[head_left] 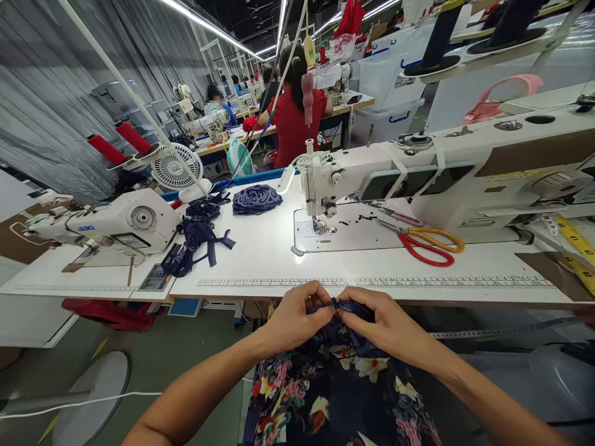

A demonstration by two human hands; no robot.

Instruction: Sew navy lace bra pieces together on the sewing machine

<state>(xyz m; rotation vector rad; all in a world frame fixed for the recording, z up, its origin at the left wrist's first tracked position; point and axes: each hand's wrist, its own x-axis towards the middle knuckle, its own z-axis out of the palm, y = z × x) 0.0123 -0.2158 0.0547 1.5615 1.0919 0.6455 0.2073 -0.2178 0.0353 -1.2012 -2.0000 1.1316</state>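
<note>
My left hand (304, 316) and my right hand (376, 316) meet just in front of the table edge. Fingertips and thumbs of both pinch the edge of a navy fabric piece (335, 305), close together. Below them hangs dark floral cloth (334, 378); I cannot tell whether it joins the navy piece. Beyond my hands stands a white sewing machine (316, 179), its needle area over the metal plate (304, 229). Scissors with red and orange handles (430, 244) lie on the table right of the needle, with small snippers (400, 214) behind them.
Folded navy lace pieces (257, 200) and a heap of navy straps (198, 235) lie left of the needle. A printed ruler (372, 283) runs along the table's front edge. Another sewing machine (125, 223) stands at left. A person in red (300, 124) sits ahead.
</note>
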